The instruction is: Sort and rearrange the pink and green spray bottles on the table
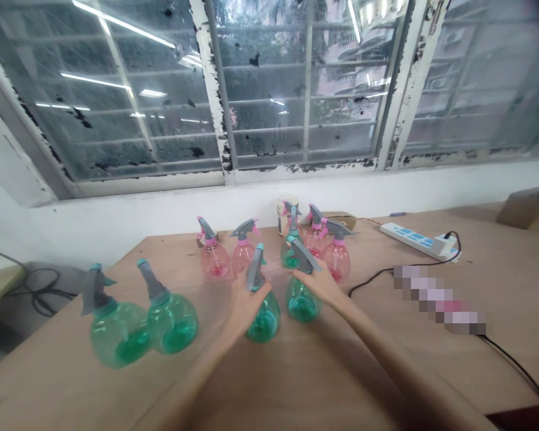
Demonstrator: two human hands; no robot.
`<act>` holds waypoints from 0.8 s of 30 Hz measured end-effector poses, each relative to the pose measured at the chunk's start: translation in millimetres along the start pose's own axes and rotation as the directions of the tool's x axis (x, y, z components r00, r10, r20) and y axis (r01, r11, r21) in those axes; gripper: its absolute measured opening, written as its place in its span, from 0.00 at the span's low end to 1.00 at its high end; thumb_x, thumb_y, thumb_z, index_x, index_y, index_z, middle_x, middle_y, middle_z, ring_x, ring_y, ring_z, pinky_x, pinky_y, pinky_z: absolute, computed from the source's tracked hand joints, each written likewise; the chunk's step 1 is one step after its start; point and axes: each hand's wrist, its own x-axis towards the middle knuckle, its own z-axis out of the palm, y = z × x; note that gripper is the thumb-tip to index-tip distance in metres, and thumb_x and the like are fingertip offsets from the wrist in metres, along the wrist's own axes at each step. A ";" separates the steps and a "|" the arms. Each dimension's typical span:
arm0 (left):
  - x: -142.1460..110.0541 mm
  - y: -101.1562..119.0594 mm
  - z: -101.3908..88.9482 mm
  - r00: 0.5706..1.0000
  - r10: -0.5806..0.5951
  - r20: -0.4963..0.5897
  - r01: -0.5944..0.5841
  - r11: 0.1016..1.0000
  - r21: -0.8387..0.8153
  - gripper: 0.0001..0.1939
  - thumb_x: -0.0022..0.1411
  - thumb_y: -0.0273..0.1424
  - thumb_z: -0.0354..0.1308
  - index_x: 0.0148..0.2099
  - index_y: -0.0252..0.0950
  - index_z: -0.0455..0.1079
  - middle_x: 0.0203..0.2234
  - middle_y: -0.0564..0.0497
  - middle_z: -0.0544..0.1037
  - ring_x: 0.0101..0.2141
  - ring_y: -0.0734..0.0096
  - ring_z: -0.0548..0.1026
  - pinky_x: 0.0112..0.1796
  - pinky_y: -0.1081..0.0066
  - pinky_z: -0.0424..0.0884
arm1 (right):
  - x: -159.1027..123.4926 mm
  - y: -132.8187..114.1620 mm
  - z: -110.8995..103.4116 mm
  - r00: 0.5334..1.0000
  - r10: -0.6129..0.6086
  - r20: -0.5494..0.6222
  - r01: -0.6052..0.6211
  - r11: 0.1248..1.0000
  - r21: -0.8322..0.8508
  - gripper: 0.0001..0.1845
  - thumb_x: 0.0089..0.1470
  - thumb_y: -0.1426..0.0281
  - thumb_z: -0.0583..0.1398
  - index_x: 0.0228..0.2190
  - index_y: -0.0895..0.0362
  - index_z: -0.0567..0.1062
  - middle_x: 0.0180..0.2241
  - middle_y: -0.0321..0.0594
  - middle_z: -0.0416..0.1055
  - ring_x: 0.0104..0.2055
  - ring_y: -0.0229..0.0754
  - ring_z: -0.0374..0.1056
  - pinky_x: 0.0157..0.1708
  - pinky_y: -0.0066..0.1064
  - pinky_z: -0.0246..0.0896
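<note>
Left hand (248,297) and right hand (320,280): fingers curled around the necks of two green spray bottles, left bottle (264,317) and right bottle (302,299), at mid-table. Pink bottles (215,260) stand beyond; power strip (415,238) lies far right on the table (363,359).

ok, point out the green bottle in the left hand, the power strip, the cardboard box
Green bottle (263,325) in the left hand (247,300): head view, lower body.
Power strip (408,237): head view, top face.
Cardboard box (521,209): head view, side.
</note>
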 end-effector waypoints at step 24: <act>11.7 -40.7 -35.6 0.993 -0.075 -0.091 0.085 0.991 0.102 0.19 0.54 0.48 0.56 0.33 0.35 0.71 0.22 0.53 0.74 0.33 0.63 0.74 0.33 0.69 0.68 | -20.6 13.1 -57.1 0.909 0.323 -0.262 -0.358 0.929 -0.097 0.19 0.41 0.51 0.61 0.22 0.54 0.69 0.23 0.35 0.67 0.28 0.43 0.63 0.31 0.35 0.59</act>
